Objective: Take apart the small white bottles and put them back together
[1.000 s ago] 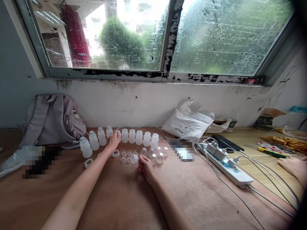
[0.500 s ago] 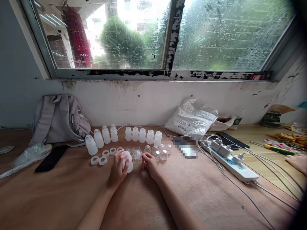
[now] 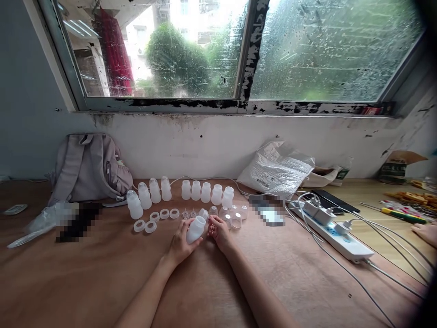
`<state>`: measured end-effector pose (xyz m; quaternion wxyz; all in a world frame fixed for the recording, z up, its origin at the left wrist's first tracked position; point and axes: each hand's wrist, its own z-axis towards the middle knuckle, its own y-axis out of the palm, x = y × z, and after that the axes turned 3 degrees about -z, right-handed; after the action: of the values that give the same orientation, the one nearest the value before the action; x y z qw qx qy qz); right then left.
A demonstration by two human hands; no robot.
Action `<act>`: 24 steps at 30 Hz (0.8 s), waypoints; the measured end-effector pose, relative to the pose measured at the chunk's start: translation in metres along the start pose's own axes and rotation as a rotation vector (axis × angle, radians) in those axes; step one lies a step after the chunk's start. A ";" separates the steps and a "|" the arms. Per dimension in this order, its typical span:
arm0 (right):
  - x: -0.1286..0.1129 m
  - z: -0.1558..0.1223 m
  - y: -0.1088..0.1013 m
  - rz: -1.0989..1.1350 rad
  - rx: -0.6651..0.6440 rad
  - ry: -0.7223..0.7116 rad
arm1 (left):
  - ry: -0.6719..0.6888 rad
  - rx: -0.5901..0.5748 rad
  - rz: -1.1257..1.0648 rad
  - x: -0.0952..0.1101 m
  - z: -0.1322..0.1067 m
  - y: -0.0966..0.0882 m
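Note:
My left hand is wrapped round a frosted white baby bottle, whose open mouth tilts up and to the right. Just right of it, the fingers of my right hand pinch a whitish screw ring with a nipple, held close to the bottle's mouth. Part of this ring is hidden by my fingers. Beyond my hands lie loose white rings and a pair of clear nipples. Several clear domed caps stand right of my right hand.
Several open bottles stand in a row by the wall, and several capped bottles at their left. A grey backpack is at back left. Right are a silver pouch, a power strip with cables, and another person's hand.
My left hand has moved right and turned the bottle so that its mouth tips toward the ring. My right hand, still pinching the ring, has shifted slightly. The view has slid a little.

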<state>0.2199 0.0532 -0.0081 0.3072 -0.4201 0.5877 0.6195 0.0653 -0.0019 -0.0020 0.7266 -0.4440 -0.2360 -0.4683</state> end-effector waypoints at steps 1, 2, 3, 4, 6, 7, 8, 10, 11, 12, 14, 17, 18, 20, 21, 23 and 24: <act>-0.001 0.000 0.000 0.007 0.010 -0.001 | -0.038 0.017 -0.007 0.000 0.000 -0.001; -0.001 0.000 -0.001 0.013 0.019 -0.004 | -0.071 0.034 -0.012 0.000 0.000 -0.004; -0.001 0.000 -0.001 0.017 0.027 -0.007 | -0.089 0.047 -0.013 0.000 0.001 -0.006; -0.002 0.000 -0.001 0.020 0.032 -0.012 | -0.091 0.050 -0.005 0.000 0.001 -0.009; -0.003 0.001 -0.002 0.018 0.038 -0.021 | -0.039 0.022 0.035 0.000 0.002 -0.015; -0.004 0.001 -0.003 0.015 0.039 -0.026 | 0.000 0.003 0.063 0.000 0.003 -0.018; -0.005 0.000 -0.003 0.010 0.040 -0.031 | 0.039 -0.014 0.090 0.000 0.004 -0.020; -0.007 0.000 -0.004 0.002 0.041 -0.038 | 0.099 -0.027 0.135 0.000 0.006 -0.024; -0.008 -0.001 -0.004 -0.002 0.040 -0.040 | 0.114 -0.027 0.150 -0.001 0.007 -0.025; -0.009 -0.002 -0.004 -0.010 0.038 -0.043 | 0.120 -0.027 0.161 -0.001 0.007 -0.025; -0.011 -0.004 -0.004 -0.039 0.023 -0.053 | 0.118 -0.023 0.175 -0.003 0.007 -0.025; -0.012 -0.007 -0.003 -0.093 -0.011 -0.072 | 0.120 -0.021 0.196 -0.006 0.007 -0.024; -0.012 -0.007 -0.003 -0.102 -0.018 -0.076 | 0.125 -0.026 0.204 -0.006 0.006 -0.024; -0.011 -0.007 -0.003 -0.111 -0.025 -0.077 | 0.137 -0.039 0.220 -0.006 0.006 -0.023; -0.011 -0.008 -0.002 -0.112 -0.027 -0.077 | 0.141 -0.042 0.225 -0.006 0.006 -0.023; -0.011 -0.007 -0.003 -0.113 -0.032 -0.080 | 0.146 -0.043 0.231 -0.006 0.006 -0.024; -0.011 -0.007 -0.003 -0.114 -0.033 -0.083 | 0.148 -0.041 0.233 -0.005 0.006 -0.024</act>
<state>0.2286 0.0475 0.0007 0.3590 -0.4317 0.5393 0.6277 0.0423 0.0015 0.0067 0.7823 -0.4473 -0.1191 -0.4169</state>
